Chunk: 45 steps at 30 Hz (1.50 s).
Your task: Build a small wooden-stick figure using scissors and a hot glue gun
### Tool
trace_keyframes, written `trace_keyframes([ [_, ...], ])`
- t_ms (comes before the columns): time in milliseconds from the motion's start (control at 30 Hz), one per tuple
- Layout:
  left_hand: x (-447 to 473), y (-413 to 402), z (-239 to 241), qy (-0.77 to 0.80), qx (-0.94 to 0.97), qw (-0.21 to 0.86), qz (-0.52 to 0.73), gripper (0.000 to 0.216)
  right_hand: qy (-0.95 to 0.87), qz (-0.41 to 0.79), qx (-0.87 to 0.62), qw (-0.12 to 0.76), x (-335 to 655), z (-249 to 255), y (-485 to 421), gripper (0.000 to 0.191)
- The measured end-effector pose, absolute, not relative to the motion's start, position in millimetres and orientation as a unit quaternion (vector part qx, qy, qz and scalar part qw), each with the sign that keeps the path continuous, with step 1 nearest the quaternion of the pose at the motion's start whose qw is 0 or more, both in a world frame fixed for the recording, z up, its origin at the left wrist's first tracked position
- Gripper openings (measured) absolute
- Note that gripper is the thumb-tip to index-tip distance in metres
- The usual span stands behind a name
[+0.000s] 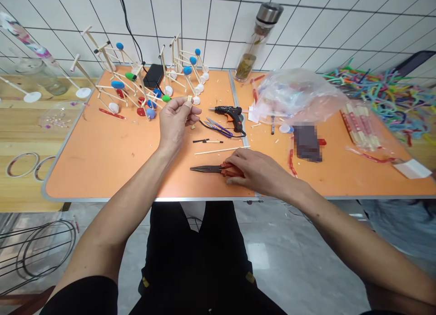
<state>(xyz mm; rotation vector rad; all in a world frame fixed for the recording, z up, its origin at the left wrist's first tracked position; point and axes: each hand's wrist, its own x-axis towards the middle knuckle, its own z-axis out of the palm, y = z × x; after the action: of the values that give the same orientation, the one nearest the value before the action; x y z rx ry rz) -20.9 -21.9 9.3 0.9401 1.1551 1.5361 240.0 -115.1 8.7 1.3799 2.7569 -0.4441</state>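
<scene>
1. With the left grip (173,124), pinching a small pale wooden piece (189,98) tightly between thumb and fingertips, held up over the worktop (98,169); cannot tell its full shape behind the fingers.
2. With the right grip (252,169), holding the red-handled pliers (209,169), palm down, with fingers curled over the handles and with slim dark jaws together, pointing left; cannot tell whether lifted slightly or resting on the worktop, near its front edge.
3. Just beyond the pliers, having a thin wooden stick (218,150) lying crosswise, then, a little farther back, a short dark-tipped stick (214,141).
4. To the right of the left grip, having purple-handled snips (223,130) lying aslant, with a black glue gun (227,111) just behind, nozzle to the left, orange trigger showing.
5. Beyond and to the left of the left grip, facing several stick frames (117,85) standing close together, fitted with blue, red, green and white discs.
6. Farther right, having a clear plastic bag (296,95) bunched up on the worktop, with a dark blurred object (308,142) in front and wrapped stick bundles (361,124) beside.
7. At the far right, showing a tangle of coloured strips (391,92); at the back, near the tiled wall (221,20), a metal-capped bottle (250,51).
</scene>
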Motion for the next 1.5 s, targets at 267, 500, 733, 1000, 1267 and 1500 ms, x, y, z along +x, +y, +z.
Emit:
trace_keyframes([
  [267, -18.9, -22.1, 4.9, 0.476, 0.4, 0.478, 0.62, 0.025, 0.842, -0.111, 0.523, -0.071, 213.4, 56.0, -52.8, 0.025],
  [500, -22.0, -22.5, 1.9, 0.468, 0.408, 0.477, 0.622, 0.03, 0.772, -0.075, 0.609, -0.164, 208.6, 53.0, 5.1, 0.033],
  [733, -14.2, -25.6, -0.4, 0.486, 0.402, 0.503, 0.59, 0.034, 0.709, -0.068, 0.692, -0.116, 233.7, 23.4, 18.0, 0.024],
  [1000, -9.9, -24.3, -9.0, 0.497, 0.412, 0.503, 0.575, 0.034, 0.697, -0.09, 0.706, -0.081, 223.8, 10.0, 22.6, 0.044],
  [1267, -16.3, -14.2, -25.0, 0.45, 0.437, 0.51, 0.588, 0.042, 0.665, -0.109, 0.726, -0.138, 223.2, 4.2, 27.9, 0.051],
  [1500, -23.2, -7.7, -35.5, 0.408, 0.451, 0.518, 0.602, 0.051, 0.683, -0.113, 0.684, -0.231, 231.5, -2.3, 29.9, 0.049],
])
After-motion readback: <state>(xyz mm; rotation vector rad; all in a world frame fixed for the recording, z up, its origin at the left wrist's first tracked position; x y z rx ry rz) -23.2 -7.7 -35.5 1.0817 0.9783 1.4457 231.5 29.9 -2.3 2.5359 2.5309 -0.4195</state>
